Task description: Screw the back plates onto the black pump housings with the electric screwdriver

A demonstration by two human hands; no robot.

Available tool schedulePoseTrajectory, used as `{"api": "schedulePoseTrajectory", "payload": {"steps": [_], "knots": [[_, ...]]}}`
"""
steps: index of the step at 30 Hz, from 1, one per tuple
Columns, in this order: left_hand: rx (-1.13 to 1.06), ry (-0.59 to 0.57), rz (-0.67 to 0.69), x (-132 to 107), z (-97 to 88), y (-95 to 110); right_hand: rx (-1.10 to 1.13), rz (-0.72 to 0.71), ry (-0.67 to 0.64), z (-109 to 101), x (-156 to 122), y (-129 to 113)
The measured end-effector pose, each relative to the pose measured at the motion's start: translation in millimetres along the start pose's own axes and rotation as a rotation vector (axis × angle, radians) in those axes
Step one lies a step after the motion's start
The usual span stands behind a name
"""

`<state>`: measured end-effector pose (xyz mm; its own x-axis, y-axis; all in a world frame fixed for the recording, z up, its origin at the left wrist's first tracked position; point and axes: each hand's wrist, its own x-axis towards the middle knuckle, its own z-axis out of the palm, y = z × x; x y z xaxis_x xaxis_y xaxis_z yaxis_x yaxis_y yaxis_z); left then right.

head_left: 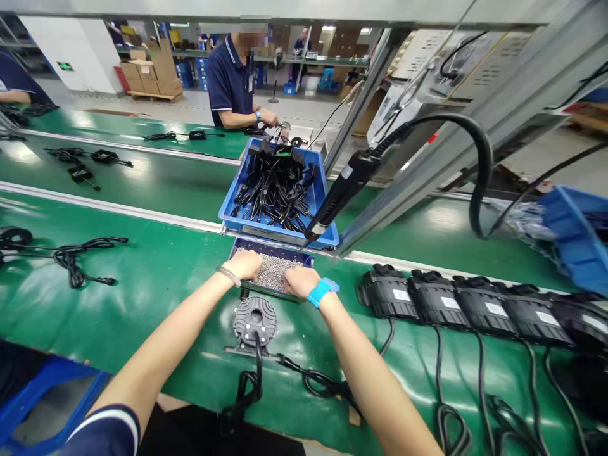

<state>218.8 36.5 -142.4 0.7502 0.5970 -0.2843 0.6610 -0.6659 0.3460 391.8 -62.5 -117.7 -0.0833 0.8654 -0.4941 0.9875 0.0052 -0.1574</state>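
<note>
Both my hands reach into a shallow tray of small silver screws [273,269] at the far side of the green bench. My left hand [246,264], with a thin band on the wrist, rests curled on the screws at the tray's left. My right hand [300,280], with a blue wristband, is curled at the tray's near right edge; what its fingers hold is hidden. Just below the tray lies a round black device [255,318] on a bracket, its cable trailing toward me.
A blue bin of black cables [277,185] stands behind the tray. A black electric screwdriver [342,187] hangs over it on a thick hose. A row of black units [475,305] lies to the right. A person in a dark polo [231,79] works opposite. Loose cables [71,256] lie left.
</note>
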Motion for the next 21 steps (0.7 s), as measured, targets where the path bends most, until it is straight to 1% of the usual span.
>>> {"api": "schedulePoseTrajectory", "payload": {"steps": [1, 3, 7, 9, 11, 13, 15, 18, 19, 21], "knots": [[0.0, 0.001, -0.004, -2, -1.7, 0, 0.029, -0.009, 0.026, 1, 1, 1], [-0.008, 0.039, -0.006, -10, -4.8, -1, 0.105, -0.03, 0.103, 4, 2, 4], [-0.059, 0.184, -0.002, -27, -9.6, 1, 0.341, -0.073, 0.327, 12, -2, 9], [-0.098, 0.283, -0.016, -37, -12.2, 6, 0.505, -0.08, 0.471, 17, -10, 8], [-0.144, 0.39, -0.041, -52, -14.5, 13, 0.697, -0.089, 0.602, 23, -23, 4], [-0.185, 0.485, -0.066, -72, -14.7, 20, 0.901, -0.118, 0.683, 30, -42, -4], [-0.308, 0.61, -0.079, -94, -11.0, 25, 1.088, -0.163, 0.718, 38, -62, -15], [-0.644, 0.808, -0.087, -125, 2.0, 28, 1.299, -0.213, 0.737, 51, -88, -33], [-0.76, 0.851, -0.097, -134, 7.5, 29, 1.349, -0.219, 0.743, 55, -95, -38], [-0.939, 0.882, -0.135, -150, 18.6, 29, 1.414, -0.22, 0.759, 62, -105, -48]]}}
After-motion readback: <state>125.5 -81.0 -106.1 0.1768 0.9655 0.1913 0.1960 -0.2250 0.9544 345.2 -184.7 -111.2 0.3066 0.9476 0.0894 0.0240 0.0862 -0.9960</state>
